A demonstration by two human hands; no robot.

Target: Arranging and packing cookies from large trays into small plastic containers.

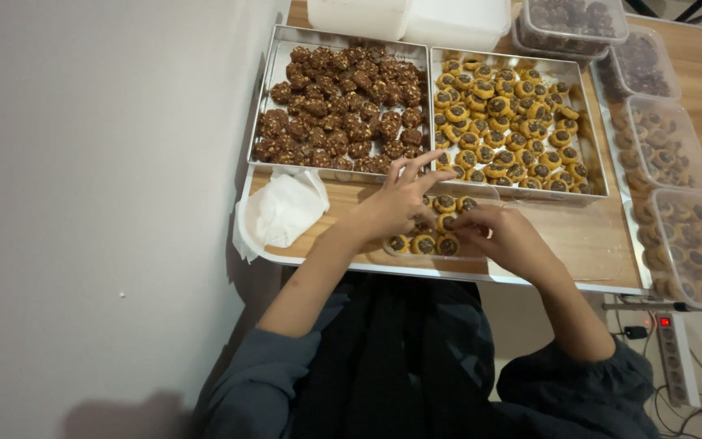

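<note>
Two trays sat at the far side of my bench (578,236), and I kept the clear plastic container (440,223) just in front of them so each cookie had only a short way to travel. My left hand (396,203) rested on the container's near-left part, fingers loosely spread and a couple lifted toward the trays, its grip open and holding nothing that I could make out; it was there to steady the container. My right hand (501,236) curled over the right side, fingertips down among the round yellow cookies with dark centres (436,242), though whether that grip had closed on one I cannot tell, since the fingers hid it. The tray of yellow cookies (517,122) lay directly behind the container, the tray of dark nut-studded clusters (339,106) to its left. A crumpled white tissue (282,211) sat near my left wrist, and filled containers (692,252) lined the right edge.
</note>
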